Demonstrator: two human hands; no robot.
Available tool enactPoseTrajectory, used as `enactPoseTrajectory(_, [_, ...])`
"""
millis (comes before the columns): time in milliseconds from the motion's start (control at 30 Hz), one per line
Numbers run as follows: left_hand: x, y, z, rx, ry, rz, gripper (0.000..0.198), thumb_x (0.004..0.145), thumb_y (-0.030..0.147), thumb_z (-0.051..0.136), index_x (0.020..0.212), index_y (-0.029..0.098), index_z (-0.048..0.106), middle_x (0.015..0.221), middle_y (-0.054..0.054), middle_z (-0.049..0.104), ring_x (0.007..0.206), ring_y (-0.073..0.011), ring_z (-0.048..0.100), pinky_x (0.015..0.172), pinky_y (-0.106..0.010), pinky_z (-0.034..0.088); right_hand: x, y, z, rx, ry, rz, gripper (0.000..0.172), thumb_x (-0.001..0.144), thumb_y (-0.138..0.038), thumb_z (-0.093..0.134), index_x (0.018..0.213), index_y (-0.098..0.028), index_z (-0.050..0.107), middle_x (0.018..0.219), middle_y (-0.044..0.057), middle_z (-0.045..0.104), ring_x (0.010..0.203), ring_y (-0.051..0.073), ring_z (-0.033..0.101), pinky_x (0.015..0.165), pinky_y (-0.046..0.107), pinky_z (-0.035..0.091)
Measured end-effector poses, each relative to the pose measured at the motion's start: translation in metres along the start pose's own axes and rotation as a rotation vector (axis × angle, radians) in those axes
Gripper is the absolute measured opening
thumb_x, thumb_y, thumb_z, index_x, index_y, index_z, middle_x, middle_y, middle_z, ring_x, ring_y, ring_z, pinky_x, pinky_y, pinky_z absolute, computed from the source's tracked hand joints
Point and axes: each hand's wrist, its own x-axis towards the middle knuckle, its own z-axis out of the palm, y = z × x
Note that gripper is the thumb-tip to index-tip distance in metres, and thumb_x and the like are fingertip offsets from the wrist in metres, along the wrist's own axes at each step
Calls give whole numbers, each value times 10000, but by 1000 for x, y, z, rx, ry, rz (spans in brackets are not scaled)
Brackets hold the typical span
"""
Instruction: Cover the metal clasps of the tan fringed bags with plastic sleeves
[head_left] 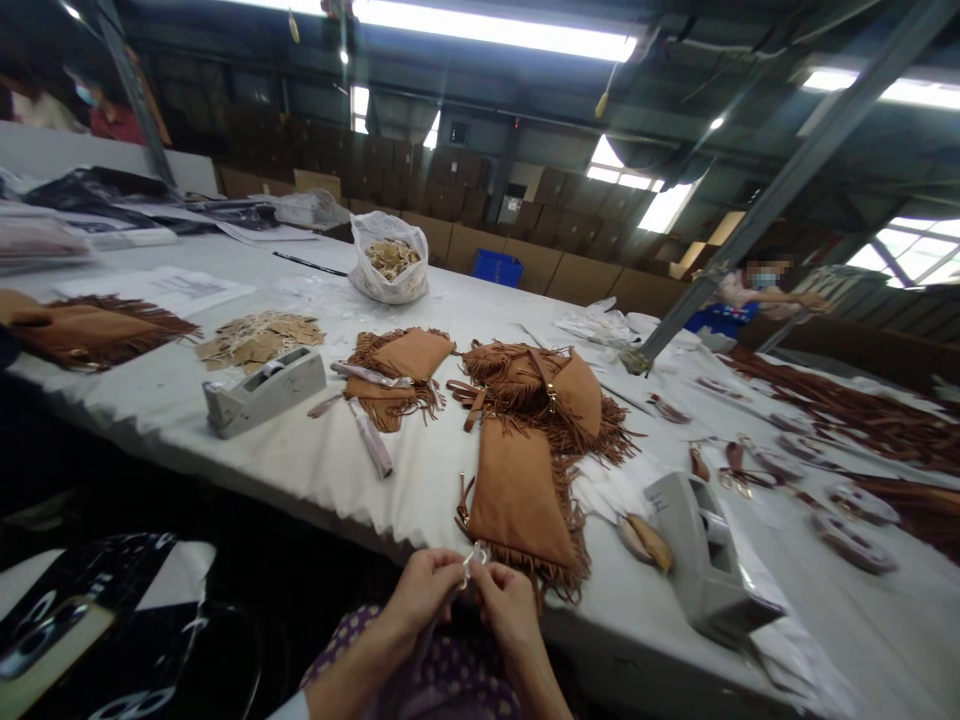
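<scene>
A small, pale, shiny, curvy, metal-looking clasp (472,566) is pinched between the left hand (429,588) and the right hand (508,603). It tips sideways, partly hidden, and its little parts look blurry.

Right up near the middle, it's a tan bag (521,490) with a matt, smooth, suede-like face, and look at that rough, stringy fringe (576,550)! Just beyond, a gold-toned clasp (553,398), glossy, metal by its looks. Over right, a grey dispenser (691,560) in hard, smooth plastic. The white table cover (292,470)? Creased cloth, it seems. To the left, matt, papery tags (262,337); farther, a crinkled plastic sack (365,278) and a smooth blue plastic bin (497,268)!
</scene>
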Motion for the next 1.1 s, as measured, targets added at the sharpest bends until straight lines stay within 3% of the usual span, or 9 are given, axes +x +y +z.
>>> enactPoseTrajectory(100, [2,4,-2,-140,-86,-139,319,661,443,647,699,127,616,535,23,560,336,-42,364,347,-181,239,-2,-3,-1,22,-34,-37,499,643,-642,626,550,-158,548,438,-39,451,356,70,358,347,201,249])
enactPoseTrajectory(267, [-2,6,-2,-145,-141,-225,341,681,497,597,703,158,564,527,51,507,320,-42,357,347,-177,222,-3,-4,0,34,-91,-63,497,683,-634,609,580,-150,564,486,-19,517,386,66,380,367,185,280])
enactPoseTrajectory(367, [-2,4,0,-96,-136,-171,343,697,507,584,707,165,559,499,65,486,315,-42,323,351,-185,182,-4,3,-1,-14,-99,-52,540,686,-682,567,599,-149,569,499,0,556,362,78,411,358,198,291])
enactPoseTrajectory(467, [1,-2,1,-14,-29,-50,332,706,487,599,655,167,527,455,80,440,356,-47,308,381,-192,190,-8,11,-8,-122,23,-30,602,708,-734,480,611,-150,591,527,29,599,336,93,428,340,214,293])
enactPoseTrajectory(600, [0,-7,2,235,125,186,311,756,447,566,642,159,548,489,55,463,469,-80,406,458,-201,265,-10,9,-12,-183,153,-3,620,692,-752,480,581,-155,608,492,39,598,335,110,438,329,225,292])
enactPoseTrajectory(667, [-3,-5,3,330,110,257,309,786,436,521,656,159,558,509,42,493,482,-90,435,473,-206,291,-6,4,-9,-162,144,-2,608,667,-744,521,568,-151,614,456,34,577,327,110,426,322,226,281])
enactPoseTrajectory(867, [-8,3,1,77,-74,33,288,761,446,511,694,166,526,475,55,503,316,-59,339,362,-197,209,5,7,-5,44,129,53,625,622,-754,552,564,-134,610,407,21,541,292,90,390,308,209,230])
enactPoseTrajectory(1000, [-7,-1,-2,95,36,59,322,754,480,532,716,160,539,461,57,500,315,-60,350,357,-186,220,-12,15,-14,210,238,106,613,596,-716,620,744,-121,637,494,21,593,326,80,422,319,185,234])
enactPoseTrajectory(1100, [-8,-4,1,180,116,108,322,773,468,527,736,151,568,477,44,519,345,-70,381,370,-189,252,-28,8,-9,318,156,124,618,593,-635,690,942,-134,597,615,31,650,346,70,445,328,172,231])
